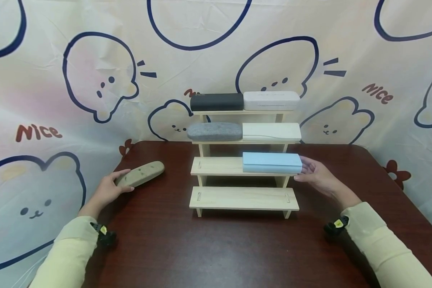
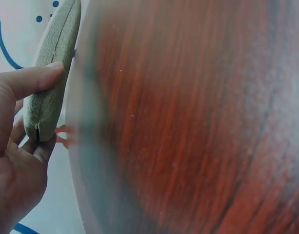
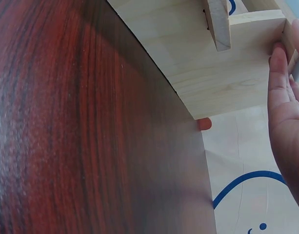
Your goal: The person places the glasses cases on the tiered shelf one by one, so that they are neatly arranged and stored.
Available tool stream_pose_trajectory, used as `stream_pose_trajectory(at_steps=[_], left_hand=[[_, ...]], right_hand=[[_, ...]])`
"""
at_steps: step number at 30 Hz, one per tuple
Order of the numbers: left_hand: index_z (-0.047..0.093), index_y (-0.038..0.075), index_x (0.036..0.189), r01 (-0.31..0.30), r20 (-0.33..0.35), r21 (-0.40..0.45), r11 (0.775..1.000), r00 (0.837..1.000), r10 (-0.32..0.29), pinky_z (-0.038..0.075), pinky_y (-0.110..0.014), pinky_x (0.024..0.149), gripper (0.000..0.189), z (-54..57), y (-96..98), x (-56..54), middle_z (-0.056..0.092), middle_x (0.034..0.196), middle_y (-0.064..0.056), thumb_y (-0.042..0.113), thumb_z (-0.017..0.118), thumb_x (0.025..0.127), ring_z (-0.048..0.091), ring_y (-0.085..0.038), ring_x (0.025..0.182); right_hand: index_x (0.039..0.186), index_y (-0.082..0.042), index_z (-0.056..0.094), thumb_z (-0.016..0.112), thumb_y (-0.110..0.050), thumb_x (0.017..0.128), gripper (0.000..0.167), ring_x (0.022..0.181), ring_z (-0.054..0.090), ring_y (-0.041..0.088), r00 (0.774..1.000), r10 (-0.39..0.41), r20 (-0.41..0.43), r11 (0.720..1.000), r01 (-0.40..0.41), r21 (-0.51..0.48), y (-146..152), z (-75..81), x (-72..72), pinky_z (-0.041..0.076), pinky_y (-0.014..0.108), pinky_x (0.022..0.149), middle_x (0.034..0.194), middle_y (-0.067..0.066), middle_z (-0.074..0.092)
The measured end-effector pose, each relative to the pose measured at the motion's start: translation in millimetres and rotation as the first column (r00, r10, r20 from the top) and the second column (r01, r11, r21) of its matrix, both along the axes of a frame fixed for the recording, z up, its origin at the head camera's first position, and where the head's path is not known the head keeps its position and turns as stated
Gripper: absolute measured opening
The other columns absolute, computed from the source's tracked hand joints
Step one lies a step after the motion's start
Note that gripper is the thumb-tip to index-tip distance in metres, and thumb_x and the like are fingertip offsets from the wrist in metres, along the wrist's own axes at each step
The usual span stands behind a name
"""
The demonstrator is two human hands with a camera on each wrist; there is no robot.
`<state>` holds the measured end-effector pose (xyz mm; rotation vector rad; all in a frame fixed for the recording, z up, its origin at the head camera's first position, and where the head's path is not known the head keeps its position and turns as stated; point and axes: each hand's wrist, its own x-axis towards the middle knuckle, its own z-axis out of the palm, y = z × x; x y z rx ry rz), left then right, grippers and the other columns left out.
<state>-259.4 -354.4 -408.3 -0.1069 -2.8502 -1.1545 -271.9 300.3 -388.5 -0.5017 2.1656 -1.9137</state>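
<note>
My left hand grips the near end of an olive-green oblong glasses case, thumb on one side and fingers on the other. It is held tilted over the left side of the table, its seam showing in the left wrist view. On the third tier down of a wooden stepped rack lies a light-blue box-shaped glasses case. My right hand is at that case's right end, its fingers fairly straight. In the right wrist view the fingers lie along the rack's end, the case mostly hidden.
A black case and a white case fill the top tier. Below them lie a grey felt case and a cream case. The rack's lowest tier is nearest me on the dark wooden table. A patterned curtain hangs behind.
</note>
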Motion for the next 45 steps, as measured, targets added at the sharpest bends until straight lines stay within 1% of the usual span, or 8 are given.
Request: stream_pose_trajectory(at_steps=[5, 15, 20, 22, 25, 33, 39, 45], left_hand=[[0.041, 0.000, 0.145, 0.000, -0.010, 0.006, 1.000, 1.000, 0.000, 0.036, -0.061, 0.095, 0.071, 3.3, 0.9, 3.7, 0.035, 0.141, -0.035, 0.017, 0.076, 0.085, 0.038, -0.048, 0.123], [0.045, 0.004, 0.144, -0.029, -0.001, 0.089, 0.996, 1.000, 0.029, 0.039, -0.055, 0.095, 0.077, 15.3, 4.8, 12.0, 0.039, 0.143, -0.031, 0.031, 0.080, 0.081, 0.042, -0.043, 0.120], [0.047, 0.007, 0.144, -0.016, -0.007, 0.088, 0.996, 1.000, 0.017, 0.045, -0.034, 0.086, 0.076, 21.0, 7.6, 15.4, 0.043, 0.140, -0.028, 0.033, 0.080, 0.081, 0.047, -0.039, 0.115], [0.048, 0.008, 0.144, -0.009, -0.008, 0.091, 0.996, 1.000, 0.010, 0.045, -0.025, 0.081, 0.076, 23.3, 8.7, 17.2, 0.044, 0.140, -0.027, 0.034, 0.080, 0.081, 0.048, -0.038, 0.114], [0.048, 0.008, 0.144, 0.007, -0.014, 0.105, 0.994, 1.000, -0.005, 0.043, -0.017, 0.077, 0.076, 26.8, 10.4, 19.7, 0.044, 0.140, -0.026, 0.034, 0.080, 0.081, 0.048, -0.038, 0.114], [0.049, 0.009, 0.143, 0.048, -0.021, 0.117, 0.992, 0.999, -0.046, 0.043, -0.013, 0.077, 0.076, 38.2, 15.8, 20.5, 0.045, 0.139, -0.022, 0.036, 0.081, 0.079, 0.049, -0.035, 0.112], [0.051, 0.011, 0.141, 0.071, -0.028, 0.121, 0.990, 0.997, -0.068, 0.043, -0.015, 0.080, 0.075, 46.9, 23.8, 22.1, 0.048, 0.137, -0.019, 0.037, 0.082, 0.078, 0.050, -0.032, 0.111], [0.052, 0.011, 0.140, 0.107, -0.052, 0.140, 0.984, 0.994, -0.101, 0.044, -0.014, 0.080, 0.071, 56.9, 32.9, 25.6, 0.050, 0.134, -0.017, 0.031, 0.082, 0.079, 0.051, -0.028, 0.108]], right_hand=[[0.152, 0.002, 0.014, 0.065, 0.003, 0.089, 0.081, 0.118, 0.055, 0.009, 1.000, 0.004, -0.004, 1.000, -0.004, -0.002, 0.1, -0.3, -0.2, 0.047, 0.028, 0.094, 0.149, 0.026, 0.031], [0.152, 0.002, 0.015, 0.067, 0.001, 0.089, 0.083, 0.118, 0.055, 0.010, 1.000, 0.002, 0.006, 1.000, -0.002, -0.010, -0.4, -0.3, -0.4, 0.047, 0.028, 0.094, 0.148, 0.025, 0.032], [0.152, 0.001, 0.016, 0.067, 0.002, 0.089, 0.082, 0.119, 0.055, 0.011, 1.000, -0.005, 0.004, 1.000, 0.005, -0.003, -0.7, -1.0, -0.9, 0.047, 0.028, 0.094, 0.148, 0.025, 0.033], [0.152, 0.001, 0.016, 0.067, 0.002, 0.089, 0.081, 0.119, 0.055, 0.011, 1.000, -0.006, 0.005, 1.000, 0.006, 0.001, -1.1, -1.1, -1.2, 0.047, 0.028, 0.094, 0.149, 0.025, 0.032], [0.152, 0.000, 0.016, 0.067, 0.001, 0.089, 0.081, 0.118, 0.054, 0.010, 1.000, -0.010, 0.009, 1.000, 0.010, 0.008, -1.2, -0.5, -1.4, 0.047, 0.028, 0.094, 0.150, 0.026, 0.030], [0.152, 0.002, 0.015, 0.066, 0.002, 0.089, 0.082, 0.118, 0.055, 0.010, 1.000, 0.002, -0.006, 1.000, -0.002, -0.002, -0.2, 0.1, -1.3, 0.047, 0.028, 0.094, 0.148, 0.026, 0.032], [0.152, 0.002, 0.015, 0.067, 0.002, 0.089, 0.082, 0.118, 0.055, 0.009, 1.000, -0.003, -0.007, 1.000, 0.003, 0.001, 0.3, -0.8, -1.1, 0.047, 0.027, 0.094, 0.148, 0.026, 0.032], [0.152, 0.002, 0.015, 0.067, 0.000, 0.089, 0.082, 0.118, 0.054, 0.009, 1.000, -0.003, -0.008, 1.000, 0.003, 0.007, 0.1, -0.6, -1.1, 0.047, 0.027, 0.094, 0.149, 0.026, 0.031]])
